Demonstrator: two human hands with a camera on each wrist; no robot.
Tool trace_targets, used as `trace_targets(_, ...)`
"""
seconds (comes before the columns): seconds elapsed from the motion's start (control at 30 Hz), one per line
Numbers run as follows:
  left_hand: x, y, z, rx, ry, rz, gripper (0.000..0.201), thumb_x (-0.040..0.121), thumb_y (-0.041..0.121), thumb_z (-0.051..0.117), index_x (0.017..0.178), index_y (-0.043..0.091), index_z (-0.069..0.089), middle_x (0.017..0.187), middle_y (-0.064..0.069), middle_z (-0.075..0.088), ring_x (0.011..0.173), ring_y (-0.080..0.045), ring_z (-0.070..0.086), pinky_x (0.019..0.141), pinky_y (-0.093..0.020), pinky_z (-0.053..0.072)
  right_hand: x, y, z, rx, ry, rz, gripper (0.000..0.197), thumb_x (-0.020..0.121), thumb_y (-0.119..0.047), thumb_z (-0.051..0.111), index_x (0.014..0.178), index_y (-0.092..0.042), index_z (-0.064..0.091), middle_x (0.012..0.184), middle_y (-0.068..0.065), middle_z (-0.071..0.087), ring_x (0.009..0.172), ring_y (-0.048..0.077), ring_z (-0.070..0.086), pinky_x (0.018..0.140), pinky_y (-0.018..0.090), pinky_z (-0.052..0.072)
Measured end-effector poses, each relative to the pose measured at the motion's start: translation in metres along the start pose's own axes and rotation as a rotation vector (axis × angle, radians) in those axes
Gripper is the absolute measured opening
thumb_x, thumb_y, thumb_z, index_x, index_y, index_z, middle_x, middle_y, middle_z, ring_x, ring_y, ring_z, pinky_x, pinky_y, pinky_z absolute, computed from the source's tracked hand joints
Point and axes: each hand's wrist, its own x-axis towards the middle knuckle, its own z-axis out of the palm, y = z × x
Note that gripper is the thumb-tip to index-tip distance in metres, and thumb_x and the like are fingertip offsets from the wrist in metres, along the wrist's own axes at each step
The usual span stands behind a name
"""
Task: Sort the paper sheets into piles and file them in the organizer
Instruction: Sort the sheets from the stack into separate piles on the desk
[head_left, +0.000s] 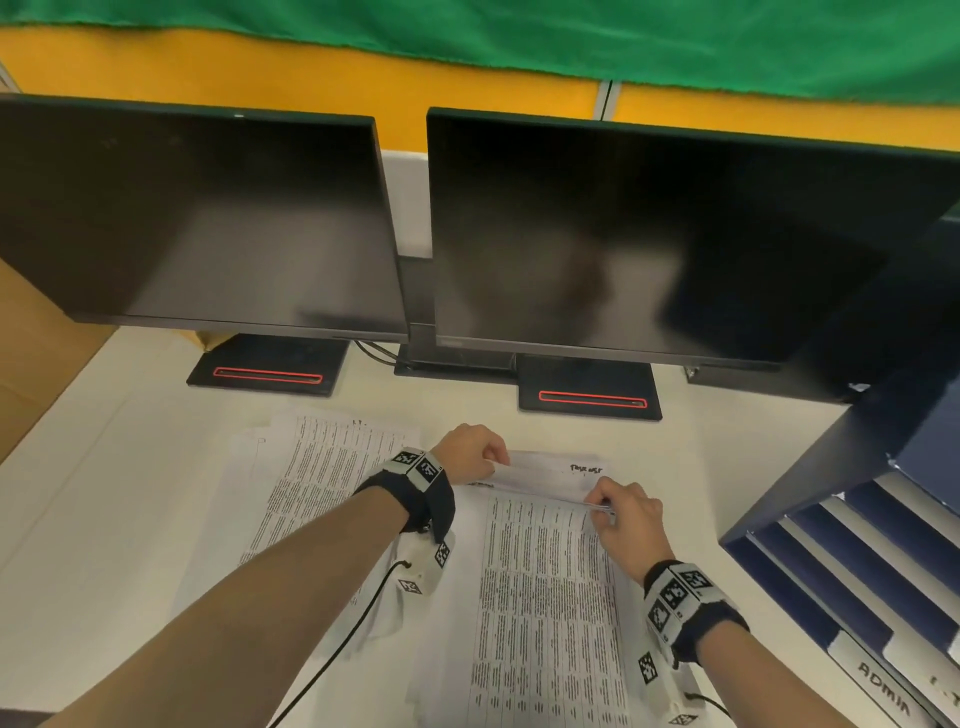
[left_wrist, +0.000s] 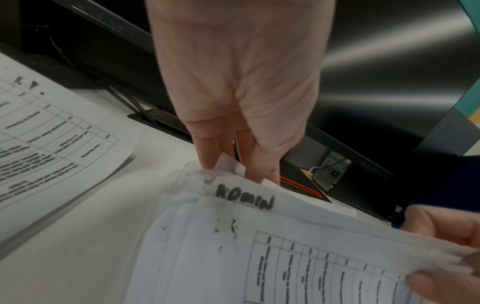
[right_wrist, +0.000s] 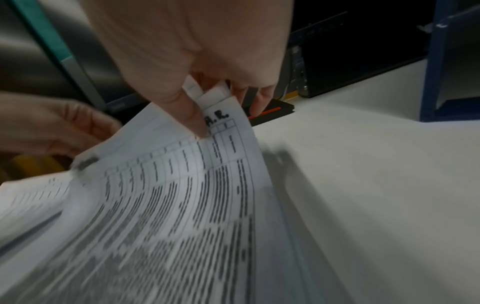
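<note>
A stack of printed paper sheets (head_left: 540, 597) lies on the white desk in front of me, its far edge lifted. My left hand (head_left: 496, 460) pinches the stack's top left corner, where a sheet reads "ADMIN" (left_wrist: 244, 197). My right hand (head_left: 602, 501) pinches the top right corner, thumb on a sheet marked "A.R." (right_wrist: 218, 117), with several sheet corners fanned between its fingers (right_wrist: 192, 115). A second pile (head_left: 332, 467), marked "I.T." (left_wrist: 28, 84), lies flat to the left. The dark blue organizer (head_left: 857, 519) stands at the right with labelled slots, one reading "ADMIN" (head_left: 883, 688).
Two dark monitors (head_left: 208, 218) (head_left: 649, 244) on black stands with red stripes (head_left: 267, 375) fill the back of the desk. A brown cardboard box (head_left: 36, 353) sits at the far left. Bare white desk (right_wrist: 376, 164) lies between the stack and the organizer.
</note>
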Motion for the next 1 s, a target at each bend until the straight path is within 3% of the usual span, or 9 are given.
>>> trace_targets(0.17,-0.002,-0.001,-0.003,-0.041,-0.023,0.004,0.014,0.085,0.005,0.062,0.093,0.008,0.073,0.102,-0.009,0.070,0.096,-0.022,0.062,0.085,-0.027,0.049,0.005,0.004,-0.006,-0.031,-0.001,-0.036,0.028,0.081,0.001,0.047,0.084,-0.027,0.046,0.080,-0.006,0.058,0.077,0.016,0.051,0.077,0.031,0.028)
trace_targets(0.27,-0.005,-0.003,-0.001,-0.013,-0.030,0.014,0.013,0.086,0.006,0.061,0.092,0.006,0.073,0.102,-0.010,0.070,0.089,-0.017,0.061,0.078,-0.022,0.046,0.009,0.007,-0.004,-0.030,0.015,-0.034,0.025,0.083,0.000,0.049,0.084,-0.025,0.050,0.099,-0.005,0.048,0.082,0.017,0.047,0.079,0.028,0.029)
trace_targets(0.37,-0.005,-0.007,0.000,-0.006,-0.039,0.022,0.014,0.087,0.007,0.060,0.093,0.004,0.073,0.103,-0.009,0.070,0.093,-0.021,0.063,0.078,-0.019,0.045,0.013,0.012,0.002,-0.065,0.064,-0.051,0.022,0.082,-0.002,0.053,0.085,-0.023,0.055,0.117,-0.008,0.036,0.086,0.019,0.048,0.080,0.026,0.031)
trace_targets(0.47,-0.005,-0.006,-0.002,0.023,-0.033,0.003,0.018,0.088,0.009,0.056,0.099,0.007,0.071,0.108,-0.009,0.067,0.100,-0.022,0.060,0.081,-0.021,0.042,0.015,0.013,0.006,-0.089,0.063,-0.058,0.026,0.079,0.001,0.052,0.080,-0.025,0.055,0.100,-0.009,0.047,0.084,0.016,0.051,0.079,0.026,0.025)
trace_targets(0.57,-0.005,-0.006,-0.004,0.040,0.105,-0.056,0.023,0.091,0.008,0.049,0.111,0.011,0.060,0.115,-0.010,0.055,0.104,-0.024,0.053,0.084,-0.023,0.039,0.011,0.009,0.004,-0.075,0.081,-0.054,0.028,0.078,0.002,0.052,0.076,-0.027,0.051,0.084,-0.007,0.053,0.079,0.014,0.052,0.075,0.028,0.022)
trace_targets(0.7,-0.004,-0.010,0.002,0.166,0.086,-0.110,0.021,0.090,0.010,0.050,0.109,0.013,0.056,0.114,-0.007,0.053,0.103,-0.024,0.054,0.086,-0.026,0.042,0.006,0.008,0.004,-0.079,0.070,-0.039,0.026,0.076,0.000,0.054,0.074,-0.025,0.053,0.082,-0.013,0.057,0.084,0.014,0.047,0.075,0.029,0.018)
trace_targets(0.83,-0.006,-0.007,0.007,0.322,0.105,-0.088,0.019,0.084,0.024,0.062,0.101,0.018,0.056,0.104,0.000,0.056,0.095,-0.018,0.052,0.080,-0.028,0.044,0.005,0.010,0.004,-0.108,0.073,-0.039,0.025,0.076,-0.002,0.055,0.076,-0.028,0.054,0.084,-0.017,0.059,0.093,0.012,0.042,0.082,0.028,0.013)
trace_targets(0.9,-0.005,-0.006,0.006,0.375,0.172,-0.055,0.014,0.083,0.027,0.063,0.092,0.019,0.056,0.098,0.001,0.059,0.090,-0.017,0.051,0.076,-0.030,0.045,0.008,0.014,0.005,0.016,0.036,-0.062,0.029,0.077,0.003,0.054,0.077,-0.027,0.052,0.086,-0.010,0.059,0.091,0.014,0.051,0.088,0.028,0.021)
trace_targets(1.0,-0.006,-0.004,0.005,0.422,0.186,0.007,0.007,0.086,0.023,0.060,0.086,0.016,0.057,0.092,-0.002,0.063,0.090,-0.019,0.052,0.076,-0.031,0.044,0.013,0.015,0.002,0.164,0.003,-0.081,0.043,0.078,0.008,0.051,0.073,-0.034,0.047,0.089,-0.004,0.057,0.087,0.017,0.056,0.090,0.037,0.043)
